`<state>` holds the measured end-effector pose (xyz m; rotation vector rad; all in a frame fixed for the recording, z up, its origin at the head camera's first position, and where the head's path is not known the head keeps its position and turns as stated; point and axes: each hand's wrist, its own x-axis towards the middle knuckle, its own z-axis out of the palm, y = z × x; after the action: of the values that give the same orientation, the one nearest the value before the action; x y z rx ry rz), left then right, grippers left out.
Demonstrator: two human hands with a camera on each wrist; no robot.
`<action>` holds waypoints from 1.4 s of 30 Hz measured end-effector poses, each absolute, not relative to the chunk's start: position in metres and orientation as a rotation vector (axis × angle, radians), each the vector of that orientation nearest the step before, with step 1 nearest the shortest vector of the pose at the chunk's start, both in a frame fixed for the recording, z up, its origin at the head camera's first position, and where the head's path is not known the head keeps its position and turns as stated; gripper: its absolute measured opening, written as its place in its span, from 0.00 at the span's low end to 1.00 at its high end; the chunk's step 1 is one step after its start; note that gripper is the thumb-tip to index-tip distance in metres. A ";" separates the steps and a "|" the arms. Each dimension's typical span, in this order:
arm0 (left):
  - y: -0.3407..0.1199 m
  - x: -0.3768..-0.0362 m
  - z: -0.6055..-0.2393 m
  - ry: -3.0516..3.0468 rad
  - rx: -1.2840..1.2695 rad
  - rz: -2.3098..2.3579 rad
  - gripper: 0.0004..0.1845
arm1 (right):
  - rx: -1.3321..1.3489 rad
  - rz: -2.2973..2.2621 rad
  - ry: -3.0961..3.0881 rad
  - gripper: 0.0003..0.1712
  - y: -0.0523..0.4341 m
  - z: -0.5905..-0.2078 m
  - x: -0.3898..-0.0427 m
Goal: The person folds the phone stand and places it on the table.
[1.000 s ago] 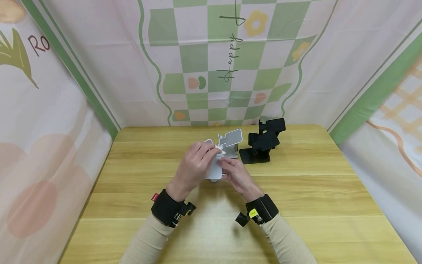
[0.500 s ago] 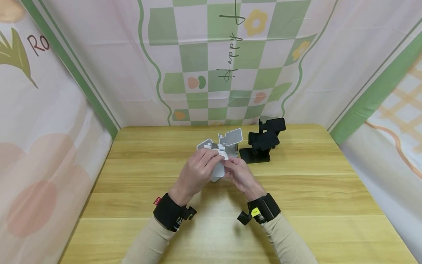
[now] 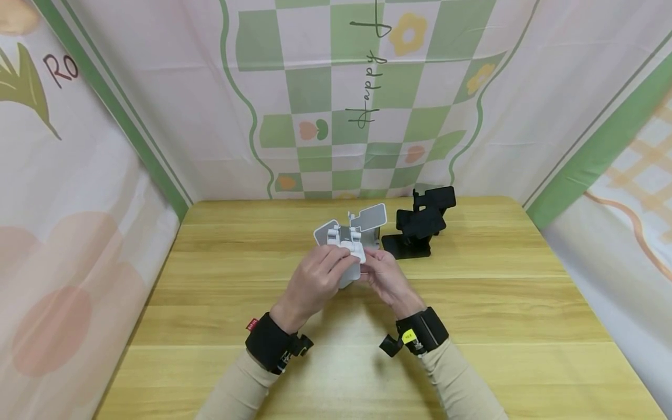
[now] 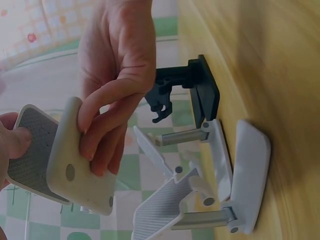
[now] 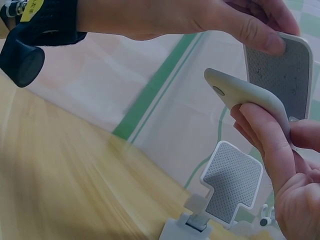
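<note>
Both hands (image 3: 349, 274) have raised the white stand (image 3: 349, 256) slightly; fingers grip it, hiding its base.

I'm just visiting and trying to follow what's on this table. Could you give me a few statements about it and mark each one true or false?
1. Both hands hold one white phone stand above the table. True.
2. The left hand rests flat on the wood, holding nothing. False: its fingers curl round the held stand.
3. A black stand sits on the table beyond the right hand. True.
4. A second white stand is upright on the table behind the held one. True.
5. The black stand lies folded flat. False: it stands unfolded on its base.
</note>
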<state>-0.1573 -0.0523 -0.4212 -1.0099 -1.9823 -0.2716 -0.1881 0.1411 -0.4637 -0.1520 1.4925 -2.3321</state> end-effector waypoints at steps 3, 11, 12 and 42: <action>-0.052 -0.156 -0.423 -1.989 -1.015 -0.276 0.17 | -0.151 -2.335 1.490 0.30 0.142 -0.464 -0.189; -0.051 -0.153 -0.428 -2.016 -1.021 -0.271 0.15 | -0.179 -2.353 1.476 0.29 0.145 -0.466 -0.190; -0.051 -0.153 -0.429 -2.021 -1.023 -0.270 0.15 | -0.177 -2.359 1.473 0.28 0.145 -0.466 -0.190; -0.055 -0.155 -0.447 -2.028 -1.009 -0.675 0.14 | -0.167 -2.356 1.519 0.28 0.146 -0.461 -0.189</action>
<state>-0.1548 -0.0548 -0.4471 -1.0088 -2.0281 -0.6750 -0.1891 0.1460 -0.4608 -0.1671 1.5186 -2.3560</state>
